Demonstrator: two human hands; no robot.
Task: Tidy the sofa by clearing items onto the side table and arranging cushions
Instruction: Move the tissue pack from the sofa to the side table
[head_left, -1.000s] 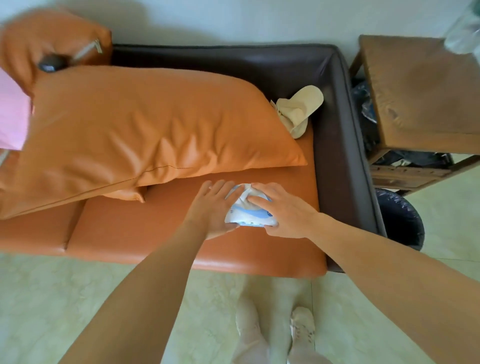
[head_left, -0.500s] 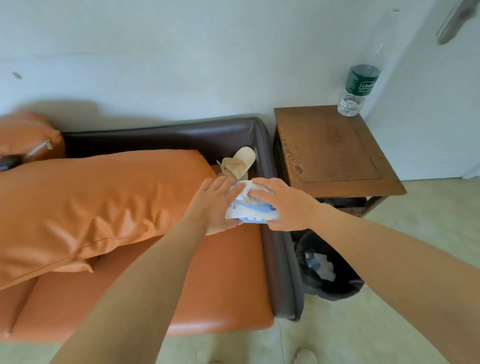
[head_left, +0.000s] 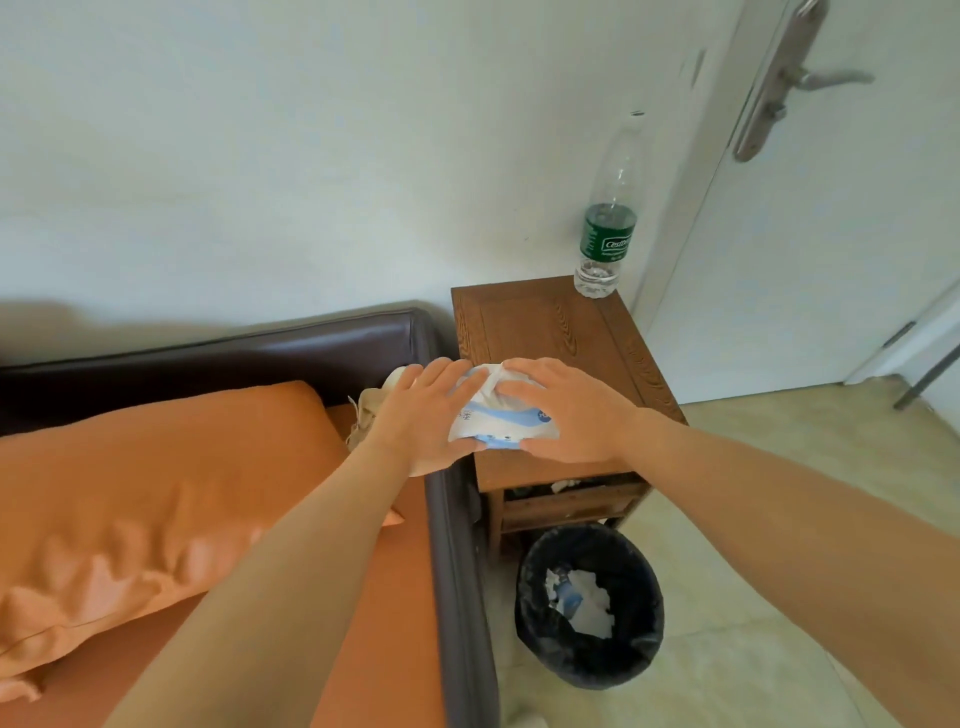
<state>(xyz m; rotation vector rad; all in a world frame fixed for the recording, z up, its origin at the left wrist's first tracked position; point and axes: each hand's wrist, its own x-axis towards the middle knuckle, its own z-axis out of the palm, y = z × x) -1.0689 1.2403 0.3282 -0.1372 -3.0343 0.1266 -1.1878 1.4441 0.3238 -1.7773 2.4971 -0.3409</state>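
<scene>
I hold a white and blue tissue pack between both hands, over the near left corner of the wooden side table; I cannot tell whether it touches the tabletop. My left hand presses flat against the pack's left side with fingers straight. My right hand covers its right side, fingers curved over the top and thumb tucked under the near edge. To the left is the sofa, dark brown frame with orange seat, and a large orange cushion lying across it. A beige slipper sits in the sofa's far right corner, mostly hidden behind my left hand. A clear plastic bottle stands upright on the table's far right corner. A black-lined bin sits on the floor near the table.
</scene>
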